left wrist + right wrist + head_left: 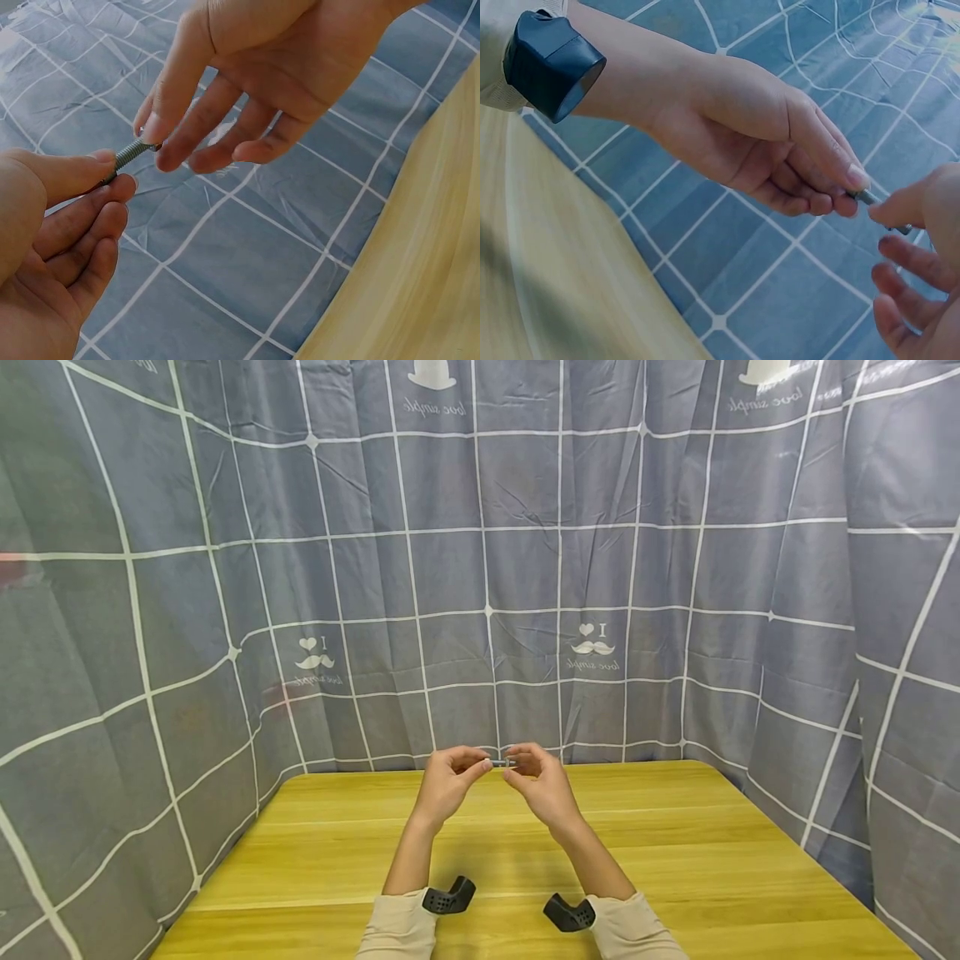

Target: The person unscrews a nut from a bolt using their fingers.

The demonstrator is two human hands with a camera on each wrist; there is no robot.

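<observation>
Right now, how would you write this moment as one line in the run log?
left hand: pinches bolt near one end | right hand: touches its other end | bolt: between hands, above table

- Passable over worktop [315, 860], outboard of both forearms [409, 860].
- Passable between forearms; narrowed by black wrist mounts [450, 897].
- Blocked between left hand [446, 787] and right hand [546, 787] by bolt [132, 154].
- Bounded at rear and sides by curtain [525, 568].

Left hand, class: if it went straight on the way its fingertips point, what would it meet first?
Probably the right hand, close ahead at the far end of the bolt that the left hand pinches; depth is unclear.
</observation>
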